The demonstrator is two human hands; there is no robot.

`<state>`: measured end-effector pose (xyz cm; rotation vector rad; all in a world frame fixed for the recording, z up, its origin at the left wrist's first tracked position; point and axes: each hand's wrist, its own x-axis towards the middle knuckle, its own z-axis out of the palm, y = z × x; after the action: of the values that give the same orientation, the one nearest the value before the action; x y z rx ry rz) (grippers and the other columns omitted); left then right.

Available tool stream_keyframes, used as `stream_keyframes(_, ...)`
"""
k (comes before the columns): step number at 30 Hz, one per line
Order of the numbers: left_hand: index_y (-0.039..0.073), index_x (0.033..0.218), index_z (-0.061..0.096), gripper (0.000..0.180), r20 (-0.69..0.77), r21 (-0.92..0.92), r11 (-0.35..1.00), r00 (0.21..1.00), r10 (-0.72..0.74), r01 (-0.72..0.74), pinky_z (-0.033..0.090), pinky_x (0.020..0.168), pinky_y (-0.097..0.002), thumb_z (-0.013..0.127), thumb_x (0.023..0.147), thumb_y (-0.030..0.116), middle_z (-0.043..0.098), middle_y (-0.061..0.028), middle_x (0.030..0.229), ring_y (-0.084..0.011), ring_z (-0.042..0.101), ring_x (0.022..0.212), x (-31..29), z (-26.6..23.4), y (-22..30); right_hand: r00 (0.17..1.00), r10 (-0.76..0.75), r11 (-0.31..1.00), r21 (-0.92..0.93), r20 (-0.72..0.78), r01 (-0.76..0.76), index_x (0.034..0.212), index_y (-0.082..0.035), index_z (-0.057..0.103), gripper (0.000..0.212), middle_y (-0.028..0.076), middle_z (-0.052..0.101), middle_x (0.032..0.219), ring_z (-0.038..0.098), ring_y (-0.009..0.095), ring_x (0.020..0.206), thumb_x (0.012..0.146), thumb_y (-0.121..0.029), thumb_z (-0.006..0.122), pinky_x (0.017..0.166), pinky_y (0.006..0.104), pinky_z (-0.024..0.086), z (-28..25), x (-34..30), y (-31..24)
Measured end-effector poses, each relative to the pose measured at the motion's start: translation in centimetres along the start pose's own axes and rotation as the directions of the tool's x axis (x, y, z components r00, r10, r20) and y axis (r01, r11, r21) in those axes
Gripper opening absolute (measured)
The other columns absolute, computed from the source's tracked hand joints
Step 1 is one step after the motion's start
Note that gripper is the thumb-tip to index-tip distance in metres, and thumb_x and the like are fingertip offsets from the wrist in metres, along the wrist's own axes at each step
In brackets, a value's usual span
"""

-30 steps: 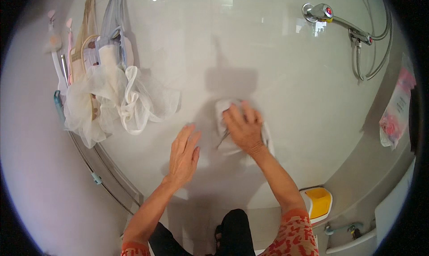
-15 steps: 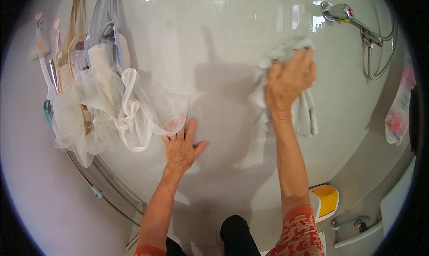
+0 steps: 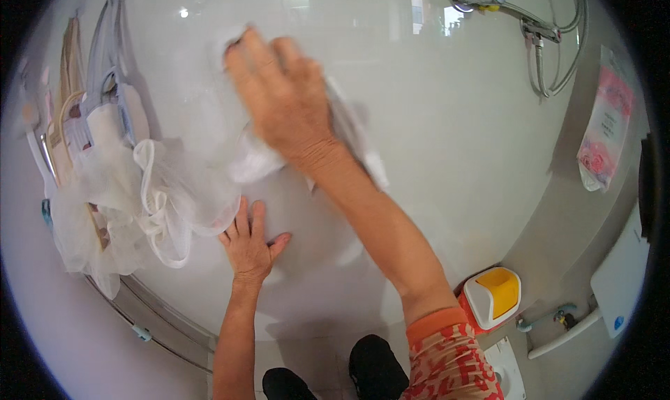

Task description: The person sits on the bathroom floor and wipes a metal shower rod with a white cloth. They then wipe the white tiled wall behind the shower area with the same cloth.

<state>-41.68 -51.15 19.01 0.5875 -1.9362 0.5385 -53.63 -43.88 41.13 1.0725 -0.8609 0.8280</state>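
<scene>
The right hand (image 3: 283,100) presses a white cloth (image 3: 255,163) on the glossy wall (image 3: 447,163), fingers clamped; left hand (image 3: 250,245) flat, open. Mesh sponges (image 3: 150,197) hang near, and the cloth may snag them.

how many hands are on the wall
2. The right hand is high up, pressing a white cloth to the wall. The left hand lies flat lower down, beside the hanging mesh sponges.
</scene>
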Motion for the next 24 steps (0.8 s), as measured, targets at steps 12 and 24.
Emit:
stream_keyframes(12, 0.01, 0.143, 0.026, 0.08, -0.222, 0.065, 0.993, 0.969, 0.108, -0.096, 0.012, 0.105, -0.058, 0.035, 0.086, 0.065, 0.022, -0.019, 0.147, -0.0406, 0.022, 0.133, -0.5, 2.5, -1.2, 0.991, 0.11, 0.942, -0.311, -0.074, -0.128, 0.114, -0.004, 0.055, 0.04, 0.012, 0.051, 0.122, 0.045, 0.029, 0.103, 0.074, -0.007, 0.056, 0.088, 0.0399, 0.033, -9.1, -4.8, 18.1)
stream_keyframes(24, 0.01, 0.141, 0.03, 0.076, -0.223, 0.03, 0.998, 0.973, 0.057, -0.051, 0.017, 0.103, -0.0566, 0.038, 0.085, 0.062, 0.028, -0.0199, 0.145, -0.0416, 0.029, 0.129, -0.9, 3.0, -0.9, 0.8, 0.536, 0.61, -0.531, -0.27, -0.588, 0.12, 0.002, 0.049, 0.044, 0.024, 0.052, 0.113, 0.047, 0.033, 0.102, 0.08, -0.016, 0.049, 0.093, 0.0446, 0.029, -12.6, -11.1, 22.3)
